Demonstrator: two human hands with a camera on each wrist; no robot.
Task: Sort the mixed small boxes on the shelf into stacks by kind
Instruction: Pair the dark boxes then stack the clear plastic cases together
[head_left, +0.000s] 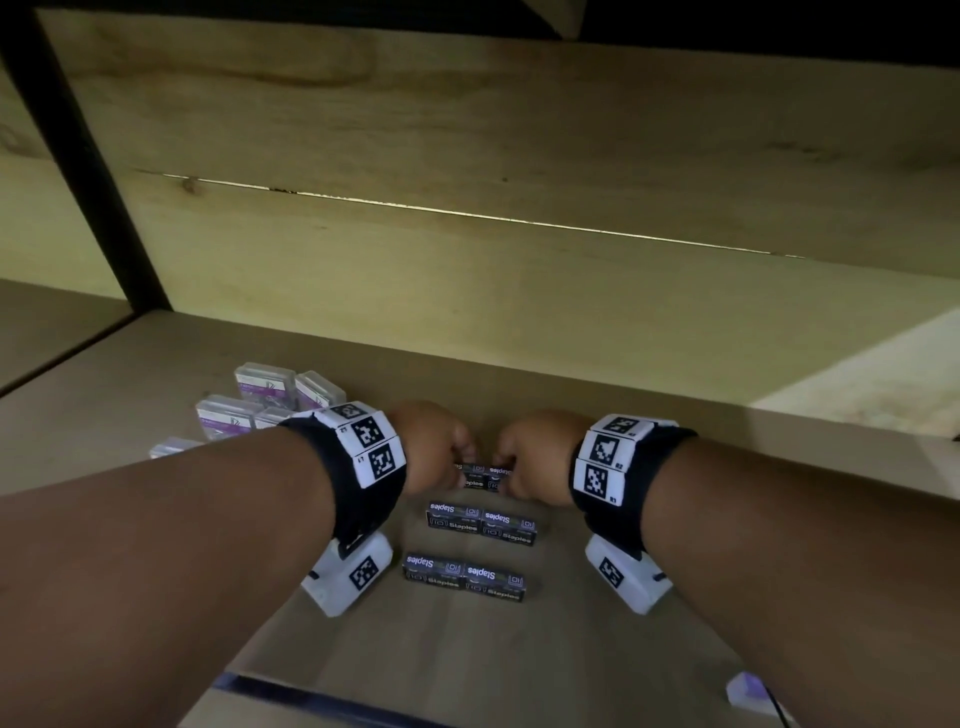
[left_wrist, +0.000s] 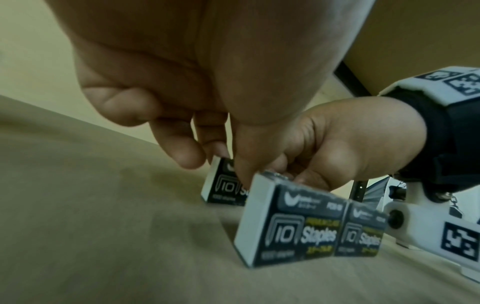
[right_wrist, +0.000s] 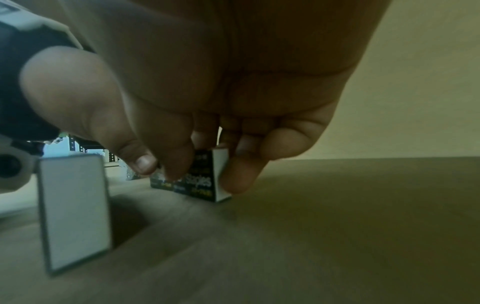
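Left hand (left_wrist: 182, 78) fills upper frame, fingertips (left_wrist: 187, 156) on far staple box (left_wrist: 223, 189). Right hand (left_wrist: 350, 144) at centre right. Two staple boxes (left_wrist: 293, 228) side by side, lower centre, on shelf (left_wrist: 91, 226).

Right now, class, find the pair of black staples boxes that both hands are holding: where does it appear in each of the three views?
Head: held pair of staples boxes, centre, between left hand and right hand.
Left wrist: behind the fingers, its left box showing.
Right wrist: centre, under the fingers, its right box showing.
Shared landmark: next pair of staples boxes.
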